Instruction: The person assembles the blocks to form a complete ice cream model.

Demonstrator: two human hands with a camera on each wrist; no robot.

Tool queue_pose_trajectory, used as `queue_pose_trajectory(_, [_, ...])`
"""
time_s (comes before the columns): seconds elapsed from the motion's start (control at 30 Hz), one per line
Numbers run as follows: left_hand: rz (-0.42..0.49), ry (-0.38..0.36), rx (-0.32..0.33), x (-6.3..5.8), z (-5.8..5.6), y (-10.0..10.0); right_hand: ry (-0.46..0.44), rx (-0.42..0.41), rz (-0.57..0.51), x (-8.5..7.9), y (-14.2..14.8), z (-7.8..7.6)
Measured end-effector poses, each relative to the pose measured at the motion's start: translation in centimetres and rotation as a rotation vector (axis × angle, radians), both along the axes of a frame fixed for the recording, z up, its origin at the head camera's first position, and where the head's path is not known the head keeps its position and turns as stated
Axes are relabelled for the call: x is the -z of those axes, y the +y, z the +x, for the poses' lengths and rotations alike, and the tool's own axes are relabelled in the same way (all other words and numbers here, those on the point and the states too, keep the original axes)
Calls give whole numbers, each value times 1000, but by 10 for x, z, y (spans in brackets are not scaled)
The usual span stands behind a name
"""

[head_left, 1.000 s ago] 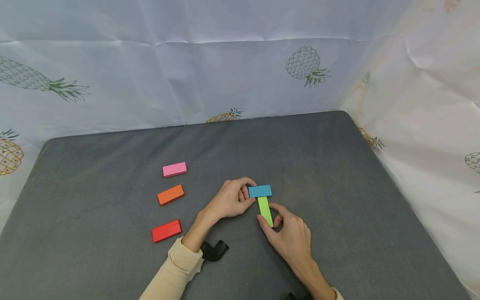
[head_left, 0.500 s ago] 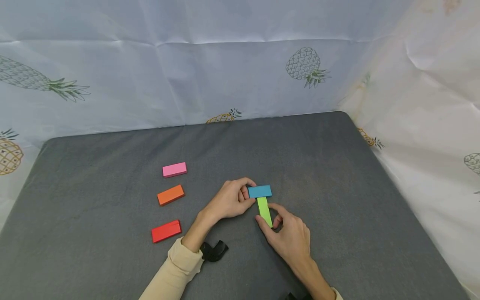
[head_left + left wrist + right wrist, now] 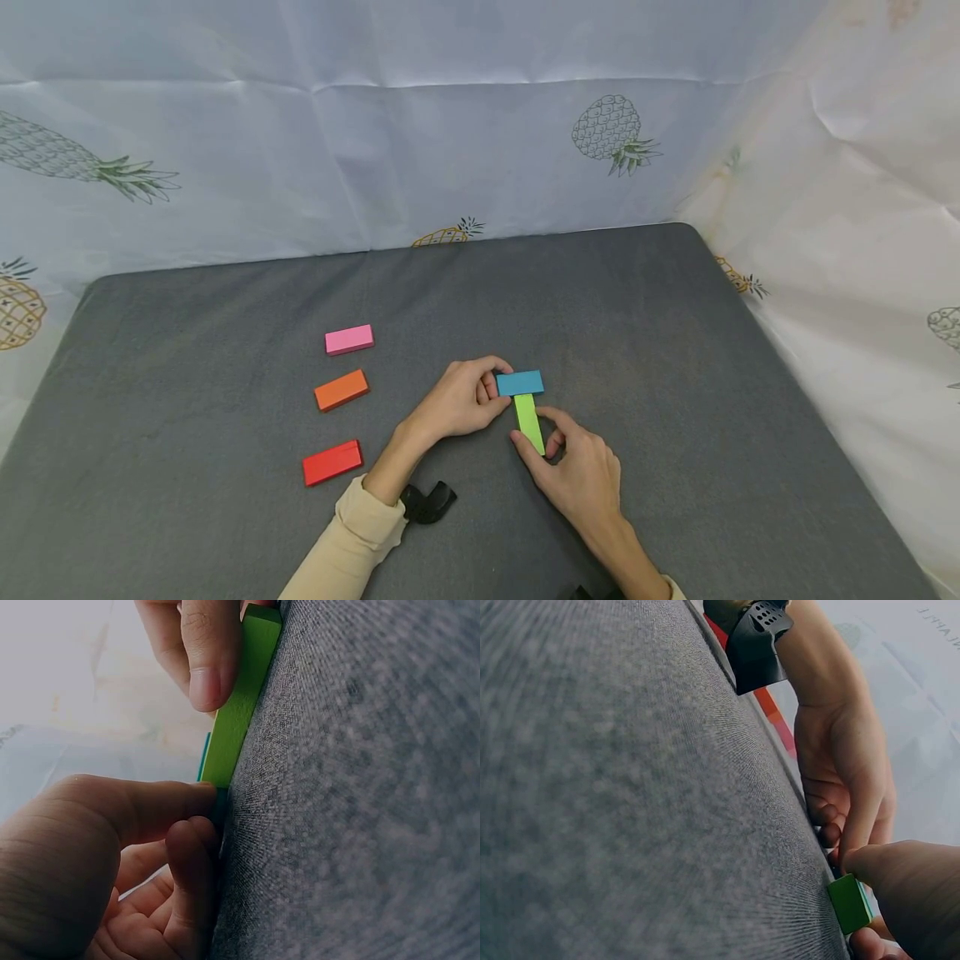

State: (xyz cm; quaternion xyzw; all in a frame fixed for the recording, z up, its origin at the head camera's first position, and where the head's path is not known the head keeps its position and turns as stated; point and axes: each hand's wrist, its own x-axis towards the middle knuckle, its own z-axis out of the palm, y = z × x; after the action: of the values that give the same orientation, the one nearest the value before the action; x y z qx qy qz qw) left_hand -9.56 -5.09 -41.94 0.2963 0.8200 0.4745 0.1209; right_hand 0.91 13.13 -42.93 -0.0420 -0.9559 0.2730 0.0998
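Observation:
Two blocks meet in a T on the grey cloth. The blue block [image 3: 521,383] lies crosswise, and the light green block [image 3: 528,422] runs from its near long side towards the person. My left hand [image 3: 463,402] pinches the blue block's left end, thumb on the near side and index finger on the far side. The thumb and index finger of my right hand [image 3: 583,471] hold the green block from both sides near its lower half. In the left wrist view the green block [image 3: 241,697] lies flat on the cloth and mostly covers the blue one.
To the left lie a pink block [image 3: 349,340], an orange block [image 3: 342,390] and a red block [image 3: 333,462], spaced apart in a column. A black wrist mount [image 3: 429,502] sits at the left wrist. Pineapple-print white curtain [image 3: 480,150] hangs behind the grey table [image 3: 187,375].
The green block and my right hand have shifted very slightly left. The left hand and the blue block stay practically still.

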Motion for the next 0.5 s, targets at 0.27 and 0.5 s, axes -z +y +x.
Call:
queue_pose_trajectory(0.27, [1, 8, 4, 0, 0, 0, -4, -2, 5, 0, 0, 0])
queue_pose_trajectory(0.5, [-3, 8, 4, 0, -1, 0, -15, 0, 2, 1, 0, 0])
